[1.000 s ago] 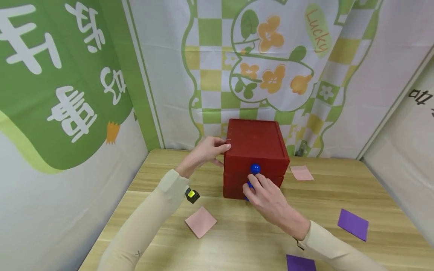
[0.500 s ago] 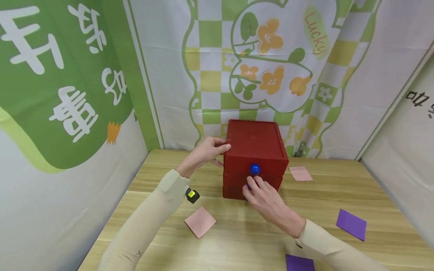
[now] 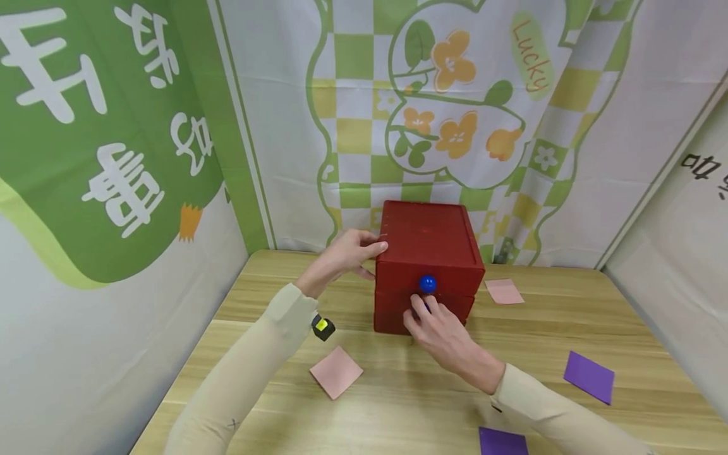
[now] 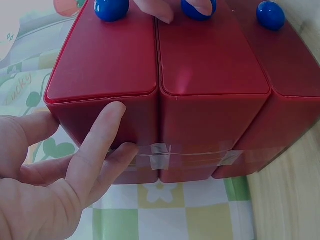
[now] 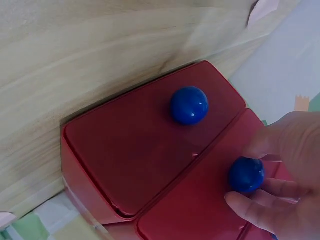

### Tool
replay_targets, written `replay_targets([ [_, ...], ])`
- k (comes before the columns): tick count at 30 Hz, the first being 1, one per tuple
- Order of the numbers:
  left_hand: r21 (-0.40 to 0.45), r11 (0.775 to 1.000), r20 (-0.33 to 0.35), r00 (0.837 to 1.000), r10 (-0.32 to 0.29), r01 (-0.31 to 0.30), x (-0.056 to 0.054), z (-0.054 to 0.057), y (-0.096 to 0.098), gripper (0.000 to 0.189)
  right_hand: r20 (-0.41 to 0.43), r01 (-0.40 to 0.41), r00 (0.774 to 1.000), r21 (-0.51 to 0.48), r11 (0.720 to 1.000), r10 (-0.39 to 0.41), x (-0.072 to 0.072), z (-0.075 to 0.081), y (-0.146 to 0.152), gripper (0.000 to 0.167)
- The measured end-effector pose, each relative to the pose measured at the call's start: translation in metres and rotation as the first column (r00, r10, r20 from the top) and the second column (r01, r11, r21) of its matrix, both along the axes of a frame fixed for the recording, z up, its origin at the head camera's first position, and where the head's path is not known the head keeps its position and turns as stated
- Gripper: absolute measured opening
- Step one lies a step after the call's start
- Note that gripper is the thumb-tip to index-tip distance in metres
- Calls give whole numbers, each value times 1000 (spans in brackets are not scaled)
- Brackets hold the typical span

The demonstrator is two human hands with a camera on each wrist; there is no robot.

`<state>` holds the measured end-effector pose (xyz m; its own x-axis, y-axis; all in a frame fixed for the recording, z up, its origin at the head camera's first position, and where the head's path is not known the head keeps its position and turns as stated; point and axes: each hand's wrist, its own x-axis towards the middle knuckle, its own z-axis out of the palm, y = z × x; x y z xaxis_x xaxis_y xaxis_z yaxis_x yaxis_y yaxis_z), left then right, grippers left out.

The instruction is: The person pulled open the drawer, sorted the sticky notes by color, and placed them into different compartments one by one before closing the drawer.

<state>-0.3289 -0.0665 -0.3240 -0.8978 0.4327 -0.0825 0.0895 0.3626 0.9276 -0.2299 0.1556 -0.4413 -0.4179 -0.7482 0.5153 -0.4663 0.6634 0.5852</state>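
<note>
A red drawer cabinet (image 3: 429, 234) of stacked drawers stands on the table, each drawer front with a round blue knob. Around the middle knob (image 5: 246, 174) my right hand (image 3: 442, 330) curls its thumb and fingers. The top knob (image 3: 428, 284) is uncovered in the head view; the bottom knob (image 5: 189, 105) shows in the right wrist view. My left hand (image 3: 348, 256) rests against the cabinet's left side, thumb at the top edge. In the left wrist view its index finger lies fairly straight on the side wall. The drawer fronts look flush with the casing.
Pink paper squares lie on the wooden table, one (image 3: 337, 373) front left and one (image 3: 504, 291) right of the cabinet. Purple squares (image 3: 589, 377) lie at the right and front. Clear tape (image 4: 160, 156) runs along the cabinet side. A patterned curtain (image 3: 352, 126) hangs behind.
My right hand has shifted slightly left at the middle knob, and less of the blue shows beneath its fingers. My left hand and the cabinet have stayed put.
</note>
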Motion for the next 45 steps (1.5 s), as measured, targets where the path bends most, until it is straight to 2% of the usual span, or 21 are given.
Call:
replay_targets([
  [11,17,1000,9,1000,4,-4,-2,-2,2,40,5,15,1000,23,1000,-16,-4,-7,3,33],
  [18,7,1000,5,1000,-1,1,0,-2,-1,41,23,-2,1000,52,999,1,-5,-5,2,23],
  [24,4,1000,6,1000,1,-1,0,-2,-1,41,28,6,1000,53,999,-8,-3,-5,2,26],
  [27,1,1000,7,1000,-2,2,1,-1,-1,41,40,-2,999,40,999,0,-2,-5,2,11],
  [28,1,1000,8,1000,-4,4,1,-1,-1,41,42,-7,999,32,999,6,-1,-5,2,13],
  [31,7,1000,6,1000,-5,4,1,0,-1,41,41,-22,999,7,1000,22,-1,-5,2,42],
  [33,9,1000,4,1000,-5,5,1,0,-1,42,41,-33,999,-7,999,33,0,-5,2,51],
  [45,18,1000,10,1000,-24,24,0,0,0,41,49,-64,997,-41,997,66,10,-3,3,54],
])
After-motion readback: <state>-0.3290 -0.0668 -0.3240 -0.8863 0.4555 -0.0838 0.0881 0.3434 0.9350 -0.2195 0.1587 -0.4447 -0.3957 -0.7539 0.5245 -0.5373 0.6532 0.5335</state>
